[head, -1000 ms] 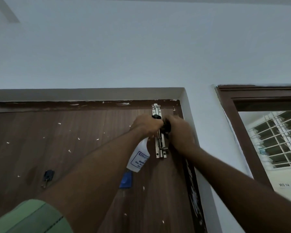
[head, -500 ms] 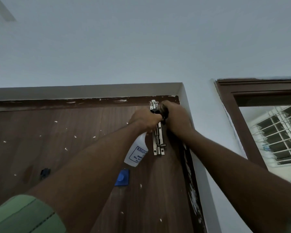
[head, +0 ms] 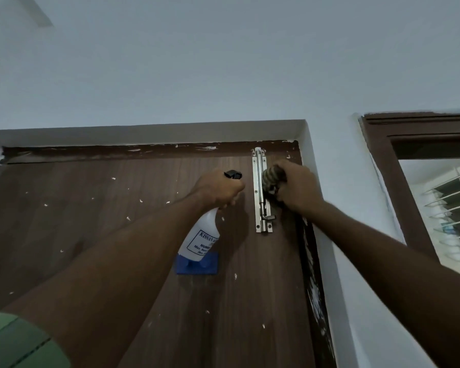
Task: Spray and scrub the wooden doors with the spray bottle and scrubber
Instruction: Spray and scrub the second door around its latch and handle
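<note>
door: brown wood-grain door (head: 91, 235), white paint flecks all over, top edge at the frame
left hand: left hand (head: 218, 188) clamped round the neck of the white plastic spray bottle with black nozzle (head: 201, 241); bottle hangs below the fist, over a blue square wall hook (head: 197, 264)
bolt: silver steel tower bolt (head: 261, 189) between the two hands
right hand: right hand (head: 295, 185) gripping a dark coiled scrubber (head: 271, 179), pressed just beside the bolt
risk: scrubber may snag on the bolt; overhead reach, bottle grip may slip
</note>
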Action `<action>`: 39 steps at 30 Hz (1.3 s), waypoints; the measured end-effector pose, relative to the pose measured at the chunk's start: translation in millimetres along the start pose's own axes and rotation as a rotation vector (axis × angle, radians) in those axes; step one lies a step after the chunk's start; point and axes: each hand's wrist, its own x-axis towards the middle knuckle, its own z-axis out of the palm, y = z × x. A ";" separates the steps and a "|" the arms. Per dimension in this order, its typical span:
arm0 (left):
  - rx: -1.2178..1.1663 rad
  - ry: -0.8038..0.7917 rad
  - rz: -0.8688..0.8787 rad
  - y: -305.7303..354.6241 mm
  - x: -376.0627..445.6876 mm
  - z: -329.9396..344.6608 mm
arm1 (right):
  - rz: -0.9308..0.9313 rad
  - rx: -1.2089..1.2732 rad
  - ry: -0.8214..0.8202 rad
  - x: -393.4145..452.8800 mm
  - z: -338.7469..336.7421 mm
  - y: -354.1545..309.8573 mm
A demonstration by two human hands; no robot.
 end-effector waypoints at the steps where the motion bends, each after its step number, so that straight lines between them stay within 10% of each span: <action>1: 0.008 0.002 -0.020 0.6 -0.6 -3.5 | 0.049 0.035 -0.013 10.1 -4.0 -2.1; 17: 0.052 0.072 0.075 -31.7 -2.8 -55.9 | -0.421 -0.265 -0.168 -33.2 75.5 -55.3; 23: 0.057 0.123 0.085 -39.2 9.4 -59.3 | -0.090 -0.229 0.004 27.1 53.8 -76.3; 29: 0.087 0.104 0.108 -55.1 10.1 -55.2 | -0.559 -0.224 -0.292 -19.2 57.5 -35.9; 35: 0.089 0.109 0.093 -58.8 16.8 -52.5 | -0.182 -0.183 -0.080 33.3 56.5 -51.2; 39: 0.083 0.126 0.083 -60.6 14.7 -51.3 | -0.475 -0.107 -0.257 -17.1 69.1 -49.3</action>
